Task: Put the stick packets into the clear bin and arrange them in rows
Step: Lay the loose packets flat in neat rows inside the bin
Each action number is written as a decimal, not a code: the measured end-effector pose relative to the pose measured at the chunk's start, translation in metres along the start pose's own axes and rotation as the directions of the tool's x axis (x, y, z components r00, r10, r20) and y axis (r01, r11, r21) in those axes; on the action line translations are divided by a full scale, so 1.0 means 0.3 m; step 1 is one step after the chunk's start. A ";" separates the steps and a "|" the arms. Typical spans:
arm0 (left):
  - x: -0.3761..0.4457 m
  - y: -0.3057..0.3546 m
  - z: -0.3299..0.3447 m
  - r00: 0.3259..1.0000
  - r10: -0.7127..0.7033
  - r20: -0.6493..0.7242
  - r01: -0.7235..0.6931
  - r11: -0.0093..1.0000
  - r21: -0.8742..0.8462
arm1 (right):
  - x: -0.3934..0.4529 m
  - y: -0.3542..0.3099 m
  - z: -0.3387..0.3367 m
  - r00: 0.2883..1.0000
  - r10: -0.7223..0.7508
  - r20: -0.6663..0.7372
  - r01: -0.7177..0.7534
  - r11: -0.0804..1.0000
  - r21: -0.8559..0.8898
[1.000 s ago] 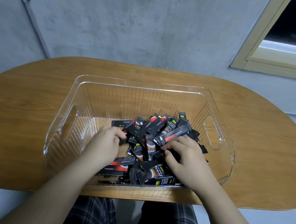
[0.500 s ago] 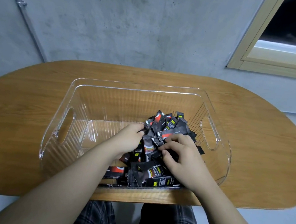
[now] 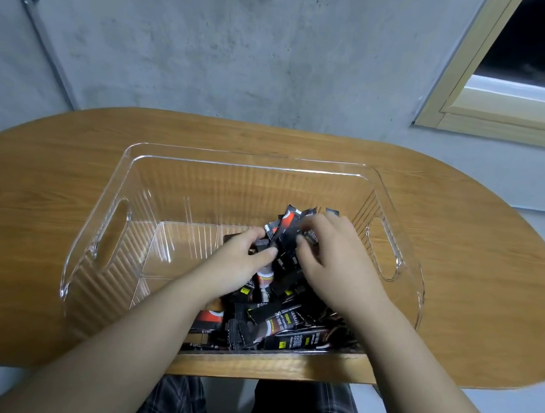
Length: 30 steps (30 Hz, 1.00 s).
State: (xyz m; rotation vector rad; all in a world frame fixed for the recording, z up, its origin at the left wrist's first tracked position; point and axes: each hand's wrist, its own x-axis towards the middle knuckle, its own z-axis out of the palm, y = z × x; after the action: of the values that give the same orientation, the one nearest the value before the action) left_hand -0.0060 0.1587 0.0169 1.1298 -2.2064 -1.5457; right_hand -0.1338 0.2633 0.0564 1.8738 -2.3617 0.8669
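1. Nearest the camera, a loose heap of black foil stick packets with red and yellow print point(image 3: 271, 330) lies in the near right part of the clear ribbed plastic bin with cut-out handles point(image 3: 118, 223). These packets sit behind both wrists, below and nearer than the fingers, and point every which way with no common long axis.
2. The left hand point(image 3: 241, 263) reaches in from the near left, its fingers curled down into the heap and its thumb pressed against a black packet at the centre. It looks to be gripping packets, though how many cannot be told.
3. The right hand point(image 3: 332, 259) comes in from the near right with its fingers point(image 3: 316, 224) bent over a raised bunch of packets point(image 3: 290, 231). This bunch stands between the two sets of fingers, long axes tilted up and away towards the far right corner. The fingers appear to pinch the bunch, but motion blur hides the exact hold.
4. Judged from this, the gathering step is in hand; no row is formed yet. The right hand is nearer the bunch's far ends, the left nearer its base.
5. To the left of the left fingers the bin's floor is bare, the likely place for a first row.
6. The bin rests on the oval wooden worktop point(image 3: 460, 259), beyond which is a grey concrete wall point(image 3: 247, 52).
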 end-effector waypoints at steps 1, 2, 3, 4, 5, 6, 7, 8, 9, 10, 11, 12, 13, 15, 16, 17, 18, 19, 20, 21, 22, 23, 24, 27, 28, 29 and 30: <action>-0.002 0.005 -0.001 1.000 0.005 0.008 -0.005 1.000 -0.020 | 0.038 -0.012 0.009 0.999 -0.040 0.011 0.041 0.998 -0.038; -0.004 0.010 -0.001 1.000 0.006 0.012 -0.005 0.999 -0.050 | 0.074 -0.021 0.024 0.996 -0.070 0.063 0.073 0.996 -0.049; -0.005 0.015 0.001 1.000 -0.010 0.013 0.012 0.994 -0.104 | 0.105 -0.027 0.043 0.987 -0.079 0.142 0.086 0.995 -0.046; -0.007 0.020 -0.001 0.999 -0.043 0.012 0.044 0.980 -0.196 | 0.128 -0.030 0.062 0.972 -0.065 0.226 0.078 0.996 -0.048; -0.009 0.021 -0.004 0.996 -0.089 0.019 0.091 0.947 -0.308 | 0.141 -0.027 0.082 0.953 -0.033 0.301 0.056 0.996 -0.066; -0.012 0.018 -0.010 0.992 -0.124 0.039 0.129 0.902 -0.413 | 0.147 -0.023 0.098 0.935 -0.001 0.355 0.038 0.995 -0.097; -0.010 0.009 -0.019 0.988 -0.136 0.078 0.157 0.862 -0.483 | 0.145 -0.017 0.112 0.923 0.022 0.384 0.030 0.991 -0.130; -0.011 0.004 -0.029 0.983 -0.133 0.128 0.180 0.837 -0.517 | 0.141 -0.012 0.122 0.918 0.037 0.394 0.032 0.985 -0.167; -0.012 0.001 -0.035 0.977 -0.129 0.172 0.201 0.829 -0.522 | 0.135 -0.007 0.128 0.918 0.049 0.392 0.033 0.979 -0.201; -0.014 -0.002 -0.041 0.970 -0.133 0.203 0.222 0.825 -0.519 | 0.132 -0.002 0.133 0.919 0.056 0.389 0.036 0.974 -0.224; -0.012 -0.004 -0.045 0.967 -0.147 0.209 0.236 0.827 -0.510 | 0.132 0.001 0.137 0.920 0.061 0.387 0.034 0.972 -0.234; -0.016 -0.001 -0.048 0.968 -0.157 0.197 0.238 0.827 -0.509 | 0.131 0.004 0.140 0.921 0.063 0.384 0.032 0.971 -0.237; -0.016 -0.004 -0.049 0.970 -0.163 0.178 0.232 0.833 -0.502 | 0.132 0.006 0.142 0.922 0.065 0.383 0.031 0.970 -0.240; -0.014 -0.015 -0.053 0.977 -0.165 0.136 0.209 0.865 -0.457 | 0.130 0.007 0.148 0.917 0.063 0.393 0.050 0.961 -0.272; -0.015 -0.024 -0.064 0.981 -0.175 0.087 0.195 0.893 -0.405 | 0.129 0.006 0.152 0.916 0.059 0.397 0.064 0.955 -0.291; -0.014 -0.037 -0.077 0.983 -0.181 0.010 0.175 0.934 -0.312 | 0.127 0.004 0.155 0.915 0.058 0.400 0.074 0.949 -0.306; -0.017 -0.051 -0.094 0.981 -0.175 -0.086 0.158 0.972 -0.174 | 0.127 0.003 0.157 0.913 0.058 0.405 0.081 0.945 -0.318; -0.022 -0.062 -0.110 0.972 -0.151 -0.180 0.153 0.988 -0.003 | 0.128 0.002 0.158 0.912 0.053 0.408 0.090 0.942 -0.323; -0.029 -0.067 -0.122 0.962 -0.105 -0.250 0.151 0.974 0.171 | 0.130 0.001 0.160 0.912 0.042 0.408 0.101 0.941 -0.324; -0.035 -0.072 -0.127 0.955 -0.060 -0.292 0.152 0.940 0.306 | 0.131 0.000 0.162 0.914 0.028 0.405 0.115 0.939 -0.324; -0.037 -0.080 -0.128 0.953 -0.039 -0.301 0.162 0.904 0.396 | 0.132 -0.001 0.163 0.916 0.013 0.401 0.126 0.939 -0.320; -0.034 -0.088 -0.123 0.957 -0.046 -0.287 0.176 0.876 0.448 | 0.130 -0.005 0.163 0.918 -0.003 0.396 0.135 0.943 -0.306; -0.029 -0.092 -0.116 0.963 -0.065 -0.262 0.188 0.858 0.478 | 0.129 -0.008 0.163 0.919 -0.023 0.394 0.146 0.948 -0.284; -0.016 -0.102 -0.096 0.983 -0.092 -0.157 0.163 0.828 0.536 | 0.122 -0.013 0.167 0.891 -0.081 0.447 0.197 0.956 -0.219; -0.014 -0.109 -0.094 0.989 -0.088 -0.120 0.141 0.815 0.562 | 0.121 -0.012 0.168 0.880 -0.084 0.467 0.198 0.959 -0.201; -0.011 -0.116 -0.093 0.993 -0.078 -0.087 0.114 0.804 0.583 | 0.118 -0.011 0.168 0.874 -0.085 0.478 0.201 0.959 -0.198; -0.010 -0.120 -0.094 0.996 -0.067 -0.065 0.093 0.801 0.592 | 0.114 -0.008 0.169 0.871 -0.085 0.483 0.209 0.955 -0.209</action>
State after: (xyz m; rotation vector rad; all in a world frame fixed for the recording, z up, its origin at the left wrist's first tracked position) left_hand 0.0288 0.1355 -0.0020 1.4072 -2.7359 -0.8316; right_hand -0.1250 0.2110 0.0258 2.3116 -2.3616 0.0787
